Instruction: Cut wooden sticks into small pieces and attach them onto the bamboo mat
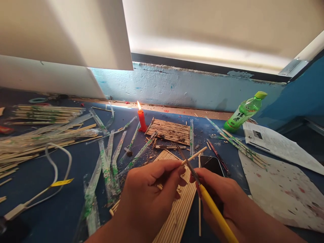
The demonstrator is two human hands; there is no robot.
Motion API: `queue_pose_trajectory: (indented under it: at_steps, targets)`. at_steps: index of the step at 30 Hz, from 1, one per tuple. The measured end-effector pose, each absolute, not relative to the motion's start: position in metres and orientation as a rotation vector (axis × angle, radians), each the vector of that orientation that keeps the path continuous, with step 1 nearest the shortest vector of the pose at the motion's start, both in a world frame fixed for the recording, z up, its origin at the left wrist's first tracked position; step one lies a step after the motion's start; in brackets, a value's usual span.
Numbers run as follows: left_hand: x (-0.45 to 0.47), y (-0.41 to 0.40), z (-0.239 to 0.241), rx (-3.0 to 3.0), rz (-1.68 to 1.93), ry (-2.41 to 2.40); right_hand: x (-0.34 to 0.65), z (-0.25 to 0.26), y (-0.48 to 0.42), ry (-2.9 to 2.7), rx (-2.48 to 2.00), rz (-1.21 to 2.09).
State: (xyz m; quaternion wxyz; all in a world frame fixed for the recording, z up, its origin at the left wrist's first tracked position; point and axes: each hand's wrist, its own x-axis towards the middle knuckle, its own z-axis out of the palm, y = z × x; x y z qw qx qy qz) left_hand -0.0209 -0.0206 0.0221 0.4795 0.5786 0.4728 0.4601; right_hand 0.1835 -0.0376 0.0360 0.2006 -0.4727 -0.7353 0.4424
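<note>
My left hand (152, 199) pinches a thin wooden chopstick (198, 154) between thumb and forefinger, its free end sticking out to the right. In my right hand (220, 192) is a narrow-bladed knife with a yellow handle (215, 212). Its blade (187, 163) crosses the chopstick just past my left fingertips and touches it. Below both hands lies a flat panel of chopsticks set side by side (174, 219), partly covered by my left hand. Behind it is a second, darkened stick panel (170, 131) with brown bits on it.
A lit red candle (142, 120) stands at the back. Torn plastic sleeves (107, 162) and bundled chopsticks (45, 113) spread over the left side, with a white cable (57, 165). To the right are a phone (211, 164), a green bottle (244, 113) and papers (283, 185).
</note>
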Motion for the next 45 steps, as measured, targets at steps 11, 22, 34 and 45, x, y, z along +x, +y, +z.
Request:
queue_pose_trajectory:
  at_steps: [11, 22, 34, 45]
  targets:
    - [-0.030, 0.002, 0.031, 0.618, 0.959, 0.756, 0.183, 0.049, -0.035, -1.919, -1.309, 1.381]
    - [-0.023, -0.006, 0.012, 0.546, 0.711, 0.692, 0.190, 0.034, -0.033, -2.070, -1.351, 1.281]
    - [-0.026, -0.010, 0.034, 1.241, 0.831, 1.042, 0.185, 0.051, -0.033, -2.094, -1.320, 1.337]
    - [-0.026, -0.013, 0.030, 1.658, 0.808, 1.122, 0.187, 0.065, -0.030, -2.170, -1.225, 1.301]
